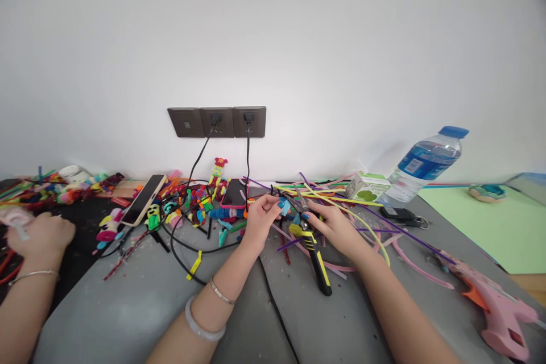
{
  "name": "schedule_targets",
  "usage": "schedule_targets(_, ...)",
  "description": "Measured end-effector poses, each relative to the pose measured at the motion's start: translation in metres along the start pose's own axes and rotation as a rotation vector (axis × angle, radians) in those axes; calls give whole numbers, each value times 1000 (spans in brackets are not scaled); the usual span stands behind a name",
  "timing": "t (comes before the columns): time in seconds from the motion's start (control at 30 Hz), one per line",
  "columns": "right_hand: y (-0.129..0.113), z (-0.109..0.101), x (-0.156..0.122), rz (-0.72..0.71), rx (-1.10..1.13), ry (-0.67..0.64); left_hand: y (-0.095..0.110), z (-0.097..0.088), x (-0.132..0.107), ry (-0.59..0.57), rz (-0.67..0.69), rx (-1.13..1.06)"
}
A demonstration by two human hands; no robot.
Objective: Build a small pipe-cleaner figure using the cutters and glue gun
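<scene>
My left hand (261, 220) is closed in a pinch on a small light-blue piece (285, 208), its material too small to make out. Just to the right, my right hand (330, 224) has its thumb and fingers closed around the upper part of a pair of pliers (316, 261) with black-and-yellow handles. The pliers' jaws point away from me, toward the wall, and the handles slant toward me. Pipe cleaners (341, 190) in purple, yellow and pink spread behind and beneath my hands.
Right: a pink glue gun (497, 301), tilted water bottle (426, 165), small green-and-white box (367, 186), key fob (403, 215). Left: a phone (145, 199), pipe-cleaner figures (153, 217), black cables (273, 301), another person's hand (46, 236). Another phone (234, 193) lies below the sockets (217, 122).
</scene>
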State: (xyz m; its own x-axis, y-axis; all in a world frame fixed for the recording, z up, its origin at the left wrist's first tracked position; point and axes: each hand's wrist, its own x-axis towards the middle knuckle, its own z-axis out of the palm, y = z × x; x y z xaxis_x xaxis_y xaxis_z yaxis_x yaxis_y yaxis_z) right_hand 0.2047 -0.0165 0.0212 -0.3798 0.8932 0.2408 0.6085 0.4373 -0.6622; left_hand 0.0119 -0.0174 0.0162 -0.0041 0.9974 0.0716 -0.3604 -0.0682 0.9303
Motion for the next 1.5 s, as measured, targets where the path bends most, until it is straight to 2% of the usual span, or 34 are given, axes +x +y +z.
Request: schedule_targets(1.5, -1, -1, 1, 27, 39, -35, 2, 2, -2, 5, -11, -15)
